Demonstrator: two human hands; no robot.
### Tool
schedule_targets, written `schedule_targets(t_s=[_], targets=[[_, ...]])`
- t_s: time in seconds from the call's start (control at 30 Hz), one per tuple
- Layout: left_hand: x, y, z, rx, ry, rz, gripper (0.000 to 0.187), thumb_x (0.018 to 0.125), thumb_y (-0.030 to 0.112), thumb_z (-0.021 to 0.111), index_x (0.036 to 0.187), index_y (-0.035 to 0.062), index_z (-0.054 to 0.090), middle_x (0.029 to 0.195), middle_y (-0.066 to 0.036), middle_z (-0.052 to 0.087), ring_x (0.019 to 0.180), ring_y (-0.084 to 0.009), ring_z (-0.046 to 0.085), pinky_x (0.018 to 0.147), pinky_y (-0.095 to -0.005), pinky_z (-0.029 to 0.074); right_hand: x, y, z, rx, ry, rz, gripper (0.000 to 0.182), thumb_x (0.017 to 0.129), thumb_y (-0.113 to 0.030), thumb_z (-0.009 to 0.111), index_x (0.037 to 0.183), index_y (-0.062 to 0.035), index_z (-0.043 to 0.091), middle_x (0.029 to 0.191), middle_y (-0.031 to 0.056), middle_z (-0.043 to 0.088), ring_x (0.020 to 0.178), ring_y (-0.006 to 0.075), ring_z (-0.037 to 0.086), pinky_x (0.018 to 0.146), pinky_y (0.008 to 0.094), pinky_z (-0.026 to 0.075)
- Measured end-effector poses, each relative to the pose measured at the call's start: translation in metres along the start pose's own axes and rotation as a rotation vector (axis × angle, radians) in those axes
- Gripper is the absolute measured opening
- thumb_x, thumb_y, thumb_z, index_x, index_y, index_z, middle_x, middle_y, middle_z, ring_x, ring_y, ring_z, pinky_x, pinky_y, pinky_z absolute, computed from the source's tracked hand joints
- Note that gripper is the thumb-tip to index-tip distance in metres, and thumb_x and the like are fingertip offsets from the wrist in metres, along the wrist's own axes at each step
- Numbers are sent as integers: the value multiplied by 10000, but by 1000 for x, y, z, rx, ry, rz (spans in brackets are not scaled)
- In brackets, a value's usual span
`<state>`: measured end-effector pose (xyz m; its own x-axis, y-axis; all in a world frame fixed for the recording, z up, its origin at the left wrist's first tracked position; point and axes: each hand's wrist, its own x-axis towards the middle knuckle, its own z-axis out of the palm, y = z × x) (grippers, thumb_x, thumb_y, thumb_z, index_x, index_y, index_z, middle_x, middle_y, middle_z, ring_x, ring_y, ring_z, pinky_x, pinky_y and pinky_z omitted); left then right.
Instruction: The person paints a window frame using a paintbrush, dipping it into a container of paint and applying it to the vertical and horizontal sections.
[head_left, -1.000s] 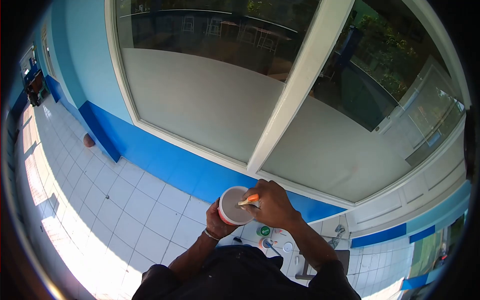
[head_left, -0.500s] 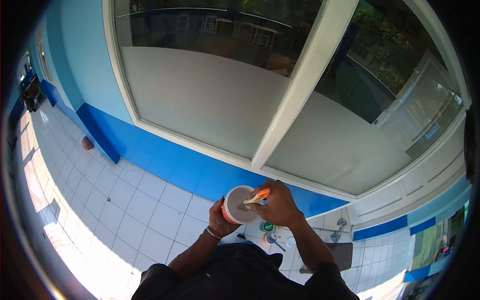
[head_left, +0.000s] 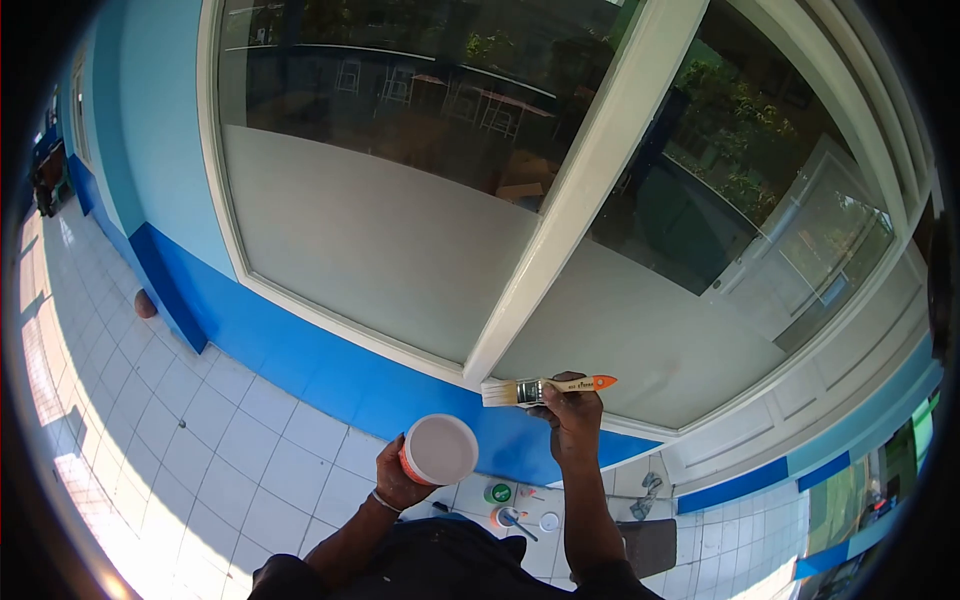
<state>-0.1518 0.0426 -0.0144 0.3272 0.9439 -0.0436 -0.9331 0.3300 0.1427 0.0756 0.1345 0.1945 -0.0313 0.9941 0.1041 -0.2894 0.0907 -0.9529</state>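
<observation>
My left hand [head_left: 398, 474] is wrapped round the side of a round tub [head_left: 440, 450] of pale greyish paint, near the bottom centre. To its upper right, my right hand [head_left: 573, 408] grips a paintbrush [head_left: 530, 391] with a wooden, orange-tipped handle. The brush lies nearly level, and its whitish bristles point left, in front of the bottom of the white window frame [head_left: 545, 240]. Brush and tub are apart.
On the white tiled floor [head_left: 240, 440] below my right arm are a green-lidded can [head_left: 497, 493], a small pot [head_left: 503, 516] with a blue-handled tool and a white lid [head_left: 549, 522]. A dark mat [head_left: 648, 546] lies right. Blue lower wall [head_left: 300, 325] runs under the window.
My right hand has lifted the brush out of the tub and turned it level, bristles to the left. The tub in my left hand is lower and further left in view.
</observation>
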Motion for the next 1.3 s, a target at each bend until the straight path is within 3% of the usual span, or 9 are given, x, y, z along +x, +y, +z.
schedule_targets(t_s=[0.13, 0.17, 0.27, 0.3, 0.4, 0.7, 0.83, 1.07, 1.3], targets=[[-2, 7, -13, -71, 21, 47, 714, 1009, 582, 527, 1585, 162, 483, 1606, -153, 495, 1468, -442, 485, 1109, -744, 440, 23, 36, -19, -483, -21, -360, 226, 921, 25, 801, 1099, 23, 661, 1010, 125, 741, 921, 161, 729, 821, 312, 620], [-5, 9, -8, -20, 52, 78, 772, 968, 588, 604, 1571, 117, 504, 1607, -170, 508, 1487, -432, 470, 1214, -670, 364, 27, 45, -19, -543, -77, -418, 219, 918, 51, 785, 1106, 7, 684, 1043, 124, 749, 923, 181, 738, 829, 312, 606], [-9, 10, -26, -54, 60, 138, 741, 970, 580, 594, 1557, 134, 519, 1589, -161, 522, 1461, -432, 493, 1160, -688, 405, 48, 71, -19, -820, -214, -708, 216, 881, 31, 806, 1066, -49, 731, 1025, 116, 752, 920, 273, 735, 811, 378, 603], [-9, 10, -29, -72, 76, 163, 719, 971, 568, 589, 1547, 143, 527, 1576, -153, 530, 1442, -432, 510, 1116, -702, 439, 56, 82, -20, -875, -283, -745, 266, 850, 54, 790, 1078, -71, 736, 1039, 119, 732, 977, 331, 706, 835, 415, 590], [-12, 8, -35, -99, 101, 224, 707, 962, 567, 591, 1529, 149, 539, 1557, -143, 542, 1410, -423, 536, 1060, -698, 480, 76, 110, -21, -969, -387, -792, 295, 849, 60, 796, 1105, -75, 736, 1053, 112, 726, 990, 314, 718, 837, 414, 604], [-18, 30, -38, -102, 127, 211, 728, 951, 584, 578, 1530, 146, 531, 1550, -149, 543, 1407, -416, 534, 1055, -688, 481, 82, 27, 18, -978, -94, -1430, 379, 809, 15, 799, 1127, -191, 784, 1184, 54, 672, 1076, 289, 658, 895, 452, 545], [-24, 64, -34, -45, 139, 166, 729, 951, 572, 610, 1531, 136, 537, 1554, -156, 547, 1414, -424, 533, 1083, -694, 469, 81, 82, 2, -1301, -235, -1286, 382, 768, -48, 822, 1112, -215, 821, 1246, 52, 630, 1212, 315, 581, 1026, 478, 466], [-50, 102, -38, -32, 139, 113, 766, 929, 589, 662, 1531, 131, 541, 1557, -158, 550, 1418, -426, 533, 1084, -681, 475, 39, 211, -26, -1311, -394, -891, 414, 731, -6, 794, 1097, -199, 806, 1183, 54, 645, 1149, 303, 606, 993, 481, 462], [-61, 105, -48, 15, 109, 64, 802, 935, 639, 614, 1572, 169, 484, 1566, -136, 522, 1423, -409, 527, 1048, -676, 494, 67, 164, -16, -1140, -273, -882, 362, 759, 47, 789, 1084, -111, 774, 1137, 95, 683, 1058, 314, 672, 906, 445, 561]])
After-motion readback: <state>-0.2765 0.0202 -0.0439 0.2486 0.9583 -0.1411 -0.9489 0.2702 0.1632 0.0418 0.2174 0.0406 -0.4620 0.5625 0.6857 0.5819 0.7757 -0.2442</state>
